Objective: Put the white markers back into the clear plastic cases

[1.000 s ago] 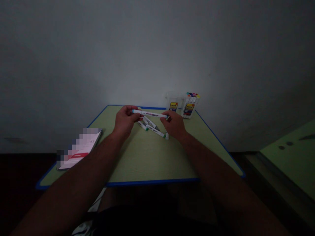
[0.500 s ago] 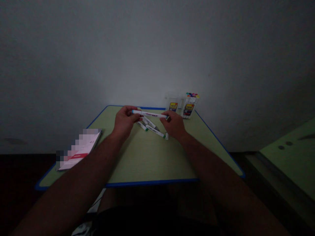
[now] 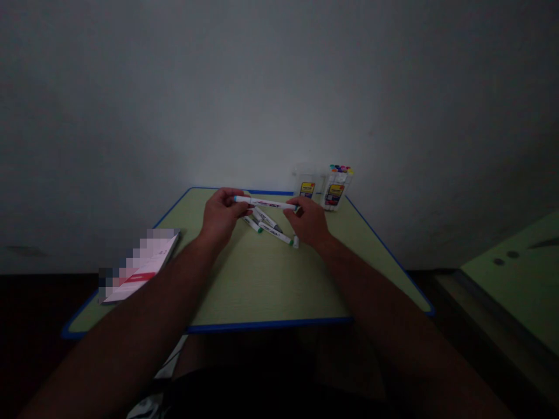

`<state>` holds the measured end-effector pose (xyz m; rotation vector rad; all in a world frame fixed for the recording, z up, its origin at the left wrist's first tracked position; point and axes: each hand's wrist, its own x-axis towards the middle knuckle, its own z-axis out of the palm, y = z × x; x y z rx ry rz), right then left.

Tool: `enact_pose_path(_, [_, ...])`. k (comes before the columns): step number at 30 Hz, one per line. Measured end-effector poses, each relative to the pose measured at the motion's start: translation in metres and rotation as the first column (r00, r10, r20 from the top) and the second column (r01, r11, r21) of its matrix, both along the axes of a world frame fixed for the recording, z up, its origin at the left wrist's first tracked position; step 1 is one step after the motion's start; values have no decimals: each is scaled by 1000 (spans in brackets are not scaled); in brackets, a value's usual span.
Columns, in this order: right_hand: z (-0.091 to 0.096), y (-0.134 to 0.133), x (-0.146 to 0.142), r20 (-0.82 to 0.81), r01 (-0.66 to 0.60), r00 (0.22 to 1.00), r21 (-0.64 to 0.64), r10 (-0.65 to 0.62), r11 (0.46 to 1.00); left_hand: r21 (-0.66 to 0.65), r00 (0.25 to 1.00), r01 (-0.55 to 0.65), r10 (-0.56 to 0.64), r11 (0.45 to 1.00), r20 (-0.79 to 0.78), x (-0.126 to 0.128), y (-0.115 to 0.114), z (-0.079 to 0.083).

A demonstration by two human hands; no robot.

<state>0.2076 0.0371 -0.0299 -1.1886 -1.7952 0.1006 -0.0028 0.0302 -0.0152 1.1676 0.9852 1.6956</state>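
— What is being held here?
— A white marker (image 3: 265,203), hanging level just above the far middle of the table (image 3: 262,285). The left hand (image 3: 222,216) is pinching its blue-tipped left end, and the right hand (image 3: 308,222) is pinching the right end, both with fingertips closed on it.
— And what is lying beneath it?
— A few loose markers (image 3: 271,226) are resting on the table between the two hands, angling toward the near right.
— Anything farther out?
— Two clear boxes (image 3: 336,189) are standing at the far right corner, the right one showing coloured caps. A booklet (image 3: 142,265) is sitting at the near left edge, well apart.
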Motion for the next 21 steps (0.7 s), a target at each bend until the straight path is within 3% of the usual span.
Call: enact_pose_path(21, [0, -1, 0, -14, 0, 1000, 4, 0, 1000, -19, 1000, -21, 22, 1000, 14, 1, -1, 3])
